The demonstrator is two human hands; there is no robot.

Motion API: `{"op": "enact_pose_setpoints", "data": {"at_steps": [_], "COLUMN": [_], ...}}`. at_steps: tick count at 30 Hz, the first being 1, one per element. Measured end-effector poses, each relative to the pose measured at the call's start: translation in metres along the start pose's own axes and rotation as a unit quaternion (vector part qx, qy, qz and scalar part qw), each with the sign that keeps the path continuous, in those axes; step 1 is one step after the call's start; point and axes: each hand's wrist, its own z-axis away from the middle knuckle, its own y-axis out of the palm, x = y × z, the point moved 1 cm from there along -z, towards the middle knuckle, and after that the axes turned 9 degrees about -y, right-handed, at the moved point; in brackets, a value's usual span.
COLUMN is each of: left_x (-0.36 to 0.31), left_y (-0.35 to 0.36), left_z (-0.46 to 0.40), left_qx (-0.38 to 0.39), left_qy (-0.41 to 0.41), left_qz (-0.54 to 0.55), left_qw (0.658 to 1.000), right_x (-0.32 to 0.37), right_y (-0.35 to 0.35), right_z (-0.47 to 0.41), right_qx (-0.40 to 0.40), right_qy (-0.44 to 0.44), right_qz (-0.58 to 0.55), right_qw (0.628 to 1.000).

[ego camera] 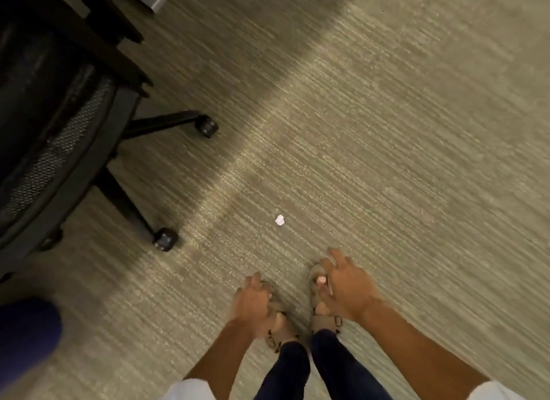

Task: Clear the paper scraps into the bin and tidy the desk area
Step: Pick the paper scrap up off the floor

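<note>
Black mesh office chair [59,149] stands at left on the carpet [387,132], casters well apart from the paper scrap [279,220]. Scrap lies alone on carpet ahead of the sandalled feet [320,304]; too small to tell its axis. Left hand [253,304] and right hand [345,289] hang with loosely curled fingers, holding nothing.

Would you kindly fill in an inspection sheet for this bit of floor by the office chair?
Surface: beige carpet, part of it shadowed.
Job's things: one white paper scrap on the carpet ahead of the sandalled feet; no bin in view.
Clutter: blurred blue shape at lower left, unidentifiable.
Grips: left hand and right hand lowered, holding nothing, fingers loosely curled.
Cables: nothing seen.
Surroundings: black mesh office chair on castors at left.
</note>
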Motion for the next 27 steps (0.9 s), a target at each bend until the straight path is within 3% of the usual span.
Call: {"op": "enact_pose_setpoints", "data": {"at_steps": [13, 21, 24, 27], "left_x": [-0.052, -0.066, -0.066, -0.070], "left_y": [0.008, 0.015, 0.018, 0.014], "left_z": [-0.206, -0.234, -0.224, -0.195], "left_qx": [-0.048, -0.025, -0.034, -0.051], "left_qy": [-0.051, -0.058, -0.054, -0.068], "left_qz": [-0.009, 0.024, 0.122, 0.341], "left_qw": [0.997, 0.998, 0.991, 0.936], "right_x": [-0.096, -0.120, -0.121, -0.112], "right_y": [0.070, 0.076, 0.073, 0.060], "right_z": [-0.044, -0.043, -0.040, -0.032], "right_qx": [-0.017, -0.032, -0.039, -0.053], "right_qy": [0.014, 0.006, -0.005, -0.006], "right_qz": [-0.026, -0.042, -0.054, -0.081], "right_qw": [0.999, 0.999, 0.998, 0.995]}}
